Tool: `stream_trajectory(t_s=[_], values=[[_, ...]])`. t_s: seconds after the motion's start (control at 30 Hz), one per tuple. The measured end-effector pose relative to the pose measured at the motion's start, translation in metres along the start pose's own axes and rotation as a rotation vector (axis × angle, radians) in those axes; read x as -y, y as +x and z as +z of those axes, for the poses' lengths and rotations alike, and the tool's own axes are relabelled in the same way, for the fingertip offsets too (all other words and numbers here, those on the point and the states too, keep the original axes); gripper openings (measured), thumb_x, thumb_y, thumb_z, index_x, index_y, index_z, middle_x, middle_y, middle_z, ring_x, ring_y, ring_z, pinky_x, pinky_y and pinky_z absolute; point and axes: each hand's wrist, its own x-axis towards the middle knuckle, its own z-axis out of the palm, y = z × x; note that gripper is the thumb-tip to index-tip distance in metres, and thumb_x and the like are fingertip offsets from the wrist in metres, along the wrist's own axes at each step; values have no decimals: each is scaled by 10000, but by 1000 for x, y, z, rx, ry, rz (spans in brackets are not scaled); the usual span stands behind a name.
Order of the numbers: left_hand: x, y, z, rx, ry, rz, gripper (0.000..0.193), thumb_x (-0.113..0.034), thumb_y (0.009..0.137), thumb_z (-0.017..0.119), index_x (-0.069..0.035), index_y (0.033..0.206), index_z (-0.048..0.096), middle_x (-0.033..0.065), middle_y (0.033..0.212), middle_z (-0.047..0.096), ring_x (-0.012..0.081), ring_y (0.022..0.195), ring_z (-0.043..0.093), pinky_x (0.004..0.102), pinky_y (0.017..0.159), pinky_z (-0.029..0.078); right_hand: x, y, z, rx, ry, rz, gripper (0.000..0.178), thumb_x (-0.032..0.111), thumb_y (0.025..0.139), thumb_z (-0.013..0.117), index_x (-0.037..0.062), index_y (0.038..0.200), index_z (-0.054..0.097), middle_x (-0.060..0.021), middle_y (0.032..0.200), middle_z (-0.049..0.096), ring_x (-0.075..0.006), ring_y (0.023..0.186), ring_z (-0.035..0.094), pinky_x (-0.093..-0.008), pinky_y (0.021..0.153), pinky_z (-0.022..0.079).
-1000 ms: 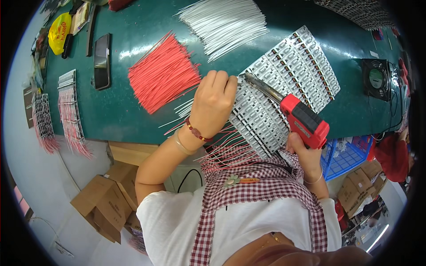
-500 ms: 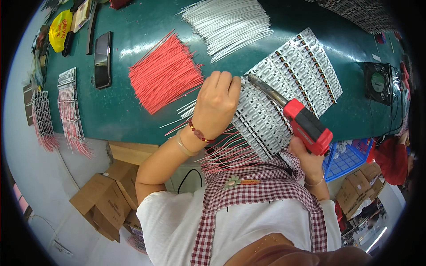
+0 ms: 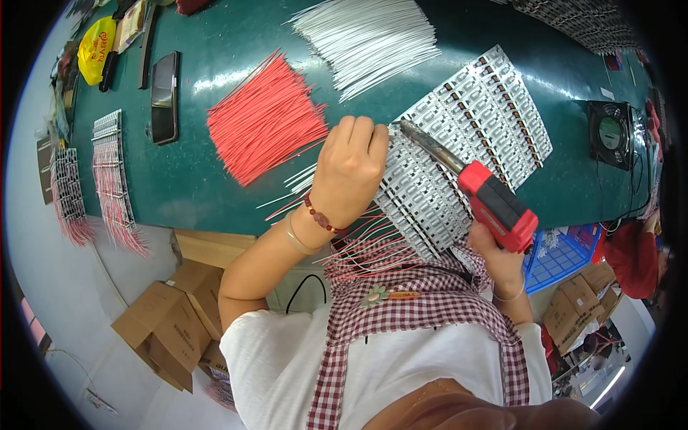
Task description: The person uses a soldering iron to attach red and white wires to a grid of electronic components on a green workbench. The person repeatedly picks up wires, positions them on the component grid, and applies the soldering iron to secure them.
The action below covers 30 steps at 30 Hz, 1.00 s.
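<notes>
My right hand [image 3: 500,259] is closed round the handle of a red and black soldering gun [image 3: 494,204]. Its metal barrel points up and left, the tip close by my left fingers at the edge of a panel of small circuit boards [image 3: 430,186]. My left hand [image 3: 351,163] is closed, knuckles up, at the panel's left edge; what its fingers pinch is hidden beneath them. White and red wires [image 3: 376,240] trail from the panel's lower left side over my checked apron. A few loose white wires [image 3: 297,185] poke out left of my left hand.
On the green table [image 3: 190,190] lie a pile of red wires [image 3: 265,118], a pile of white wires [image 3: 373,43] and a phone [image 3: 165,97]. Wired board strips [image 3: 112,172] lie at left. A small black fan [image 3: 611,136] stands right, above a blue basket [image 3: 555,261]. Cardboard boxes [image 3: 168,322] sit below.
</notes>
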Motion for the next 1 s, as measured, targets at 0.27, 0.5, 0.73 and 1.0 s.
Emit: stream_trajectory(t_s=[0.27,0.5,0.73,1.0], values=[[-1,0,-2,14,5,-8,273,28,696,606,19,967,638,108,800,474,261,740,506,360,649,454,-13,-6,-6,0,78,-49,396,150,943,612,-112,1230,539,-50,610,531,-133,492,490,-295,514,450],[1,2,-5,19,64,-11,256,26,702,611,9,956,632,108,803,480,260,738,507,363,644,450,-22,-12,-5,29,156,-36,458,203,944,641,-97,1267,520,-41,617,517,-121,494,471,-294,520,448],[-11,-5,-1,-23,-2,21,263,26,701,617,13,961,658,98,806,484,247,745,519,350,660,456,-34,-19,-8,70,209,6,404,194,950,639,-73,1235,539,-41,639,528,-115,513,485,-295,529,459],[-12,-6,0,-6,-1,29,265,22,704,620,25,967,656,98,820,477,246,749,518,353,664,455,-45,-17,-9,78,37,-133,241,105,941,622,-49,1122,579,-43,666,568,-115,554,533,-276,540,465]])
